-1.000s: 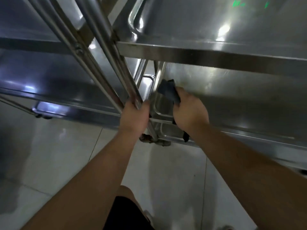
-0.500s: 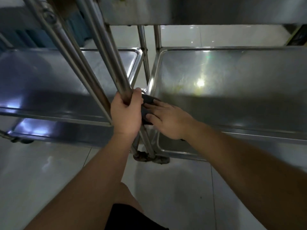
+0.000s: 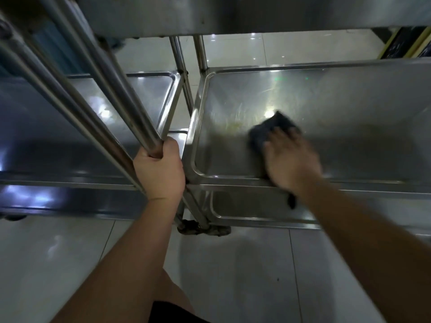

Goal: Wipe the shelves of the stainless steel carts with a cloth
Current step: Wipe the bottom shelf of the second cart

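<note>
Blurred, right hand [image 3: 291, 159] presses cloth [image 3: 268, 131] flat; left hand [image 3: 159, 170] grips post [image 3: 121, 94].

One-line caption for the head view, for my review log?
Right hand presses a dark cloth on the right cart's middle shelf while the left hand grips an upright post.

Both forearms are bare, with no sleeves, watch or rings showing. The left hand [image 3: 161, 173] and right hand [image 3: 291, 162] are ungloved. Black shorts [image 3: 172, 313] cover the thigh.
</note>
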Tool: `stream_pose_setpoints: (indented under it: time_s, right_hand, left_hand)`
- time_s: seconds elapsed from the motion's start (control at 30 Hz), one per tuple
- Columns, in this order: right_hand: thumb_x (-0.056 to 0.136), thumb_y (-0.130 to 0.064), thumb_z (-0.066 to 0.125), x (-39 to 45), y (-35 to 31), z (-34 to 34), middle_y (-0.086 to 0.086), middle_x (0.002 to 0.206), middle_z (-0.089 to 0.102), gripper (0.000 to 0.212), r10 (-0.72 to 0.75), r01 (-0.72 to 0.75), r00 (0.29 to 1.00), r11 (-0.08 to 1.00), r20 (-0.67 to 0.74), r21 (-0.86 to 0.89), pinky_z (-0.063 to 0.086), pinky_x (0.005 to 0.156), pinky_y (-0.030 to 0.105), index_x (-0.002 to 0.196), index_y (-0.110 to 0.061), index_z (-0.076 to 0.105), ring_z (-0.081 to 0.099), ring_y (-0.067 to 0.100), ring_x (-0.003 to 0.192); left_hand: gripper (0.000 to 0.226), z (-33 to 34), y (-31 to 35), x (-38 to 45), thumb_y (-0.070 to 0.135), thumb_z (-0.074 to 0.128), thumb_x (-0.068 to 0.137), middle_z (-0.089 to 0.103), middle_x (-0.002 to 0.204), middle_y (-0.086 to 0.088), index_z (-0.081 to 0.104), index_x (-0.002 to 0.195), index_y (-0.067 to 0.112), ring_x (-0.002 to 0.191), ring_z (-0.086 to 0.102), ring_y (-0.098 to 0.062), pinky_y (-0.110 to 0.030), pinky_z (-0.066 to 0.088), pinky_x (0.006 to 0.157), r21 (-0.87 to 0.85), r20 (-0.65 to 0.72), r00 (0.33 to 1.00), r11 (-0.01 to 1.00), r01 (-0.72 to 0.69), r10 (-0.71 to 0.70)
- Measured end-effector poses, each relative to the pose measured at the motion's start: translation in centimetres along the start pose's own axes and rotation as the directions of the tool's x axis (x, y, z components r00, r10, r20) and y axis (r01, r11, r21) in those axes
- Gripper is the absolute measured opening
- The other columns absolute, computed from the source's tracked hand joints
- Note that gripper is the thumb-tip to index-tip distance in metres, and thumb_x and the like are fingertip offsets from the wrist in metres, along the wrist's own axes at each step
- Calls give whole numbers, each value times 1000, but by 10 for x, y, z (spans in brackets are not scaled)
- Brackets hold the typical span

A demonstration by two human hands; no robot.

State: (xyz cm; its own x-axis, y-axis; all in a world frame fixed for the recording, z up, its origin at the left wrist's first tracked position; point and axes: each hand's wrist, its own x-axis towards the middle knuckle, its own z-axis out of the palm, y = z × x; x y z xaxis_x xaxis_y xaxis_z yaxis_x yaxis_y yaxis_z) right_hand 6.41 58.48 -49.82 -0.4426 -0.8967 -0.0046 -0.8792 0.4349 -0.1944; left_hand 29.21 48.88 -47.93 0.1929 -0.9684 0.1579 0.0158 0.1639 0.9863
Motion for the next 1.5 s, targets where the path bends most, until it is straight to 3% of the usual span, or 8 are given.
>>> stream_pose_setpoints:
  time_s: [0.1, 0.27, 0.47, 0.67, 0.87, 1.07, 1.3, 1.5]
  right_hand:
    - [100, -39, 6, 6, -95, 20, -7, 169, 27, 66, -381, 377, 920, 925, 94, 56, 13, 127, 52, 157, -27, 38, 13, 24, 158]
    - [104, -53, 13, 14, -118, 22, -16, 170, 21, 59, -581, 568, 800, 814, 151, 119, 10, 128, 48, 158, -41, 33, 7, 18, 159]
    - [107, -38, 23, 43, 62, -10, 10, 163, 38, 58, -11, 10, 998, 1000, -55, -12, 22, 125, 45, 151, -9, 48, 30, 32, 151]
    - [101, -36, 29, 72, 121, -35, 9, 155, 40, 49, 452, -449, 891, 890, -33, 73, 28, 116, 57, 142, -15, 48, 28, 37, 148]
    - [103, -37, 38, 93, -32, 0, 3, 142, 57, 39, -70, 75, 995, 995, -70, 68, 44, 107, 45, 129, -20, 61, 45, 30, 137]
    - [103, -50, 31, 45, -93, 26, -13, 163, 39, 58, -623, 592, 778, 770, 82, 239, 20, 123, 39, 157, -32, 42, 24, 13, 153]
    - [106, -41, 34, 146, -17, 7, 5, 157, 47, 48, -249, 251, 968, 964, -23, 89, 32, 119, 44, 148, -23, 50, 36, 28, 147]
    - [107, -42, 31, 199, -75, 9, 3, 162, 38, 52, -201, 200, 977, 979, 67, 27, 24, 119, 58, 155, -24, 40, 23, 32, 153]
  left_hand:
    - [31, 0, -3, 2, 38, 63, 75, 47, 52, -11, 48, 57, 17, 50, 49, -26, -32, 41, 51, 1, -5, 1000, 1000, -25, 25]
    - [44, 3, -8, 4, 34, 63, 76, 47, 48, -7, 48, 63, -5, 46, 48, -20, -27, 40, 48, -75, 6, 998, 995, -64, 64]
    - [46, 3, -9, 0, 30, 60, 80, 45, 48, -5, 44, 66, -11, 45, 49, -21, -26, 42, 48, -59, 4, 996, 994, -93, 94]
    - [37, 5, -8, -1, 28, 59, 79, 42, 49, -6, 43, 61, 0, 45, 45, -21, -26, 39, 49, -80, 10, 995, 992, -96, 97]
    - [39, 6, -7, -1, 26, 59, 77, 37, 52, -11, 40, 65, -6, 45, 40, -19, -25, 36, 48, -118, 2, 995, 988, -97, 98]
    - [41, 5, -8, -1, 23, 60, 79, 38, 53, -13, 41, 65, -11, 44, 42, -18, -26, 36, 46, -142, 16, 996, 986, -83, 86]
    - [48, 4, -8, -2, 28, 61, 75, 30, 54, -30, 36, 63, -11, 46, 37, -28, -26, 36, 45, -131, 3, 996, 987, -88, 89]
    - [47, 4, -7, 1, 28, 62, 75, 29, 57, -32, 33, 63, -7, 51, 28, -50, -40, 30, 48, -131, -21, 996, 987, -93, 91]
